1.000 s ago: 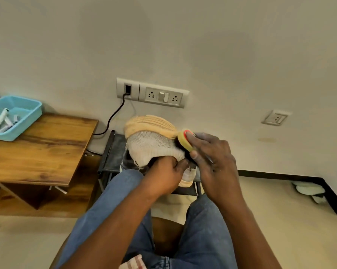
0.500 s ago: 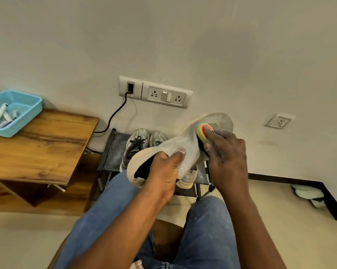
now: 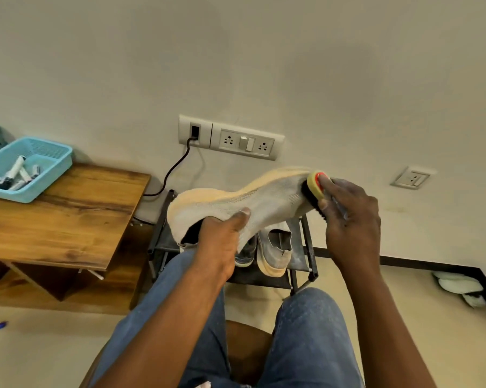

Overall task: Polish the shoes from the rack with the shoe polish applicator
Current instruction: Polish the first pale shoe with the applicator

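Above the rack, left hand gripping shoe, right hand pressing applicator

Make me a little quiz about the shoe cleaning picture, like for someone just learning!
1. True or false: the left hand grips the white knit shoe at its opening.
2. What does the right hand press on the shoe's toe end? A) a cloth B) the polish applicator C) a pen
3. Fill in: the blue basket sits on the wooden ____.

Key: 1 true; 2 B; 3 table. More shoes wait on the black rack.
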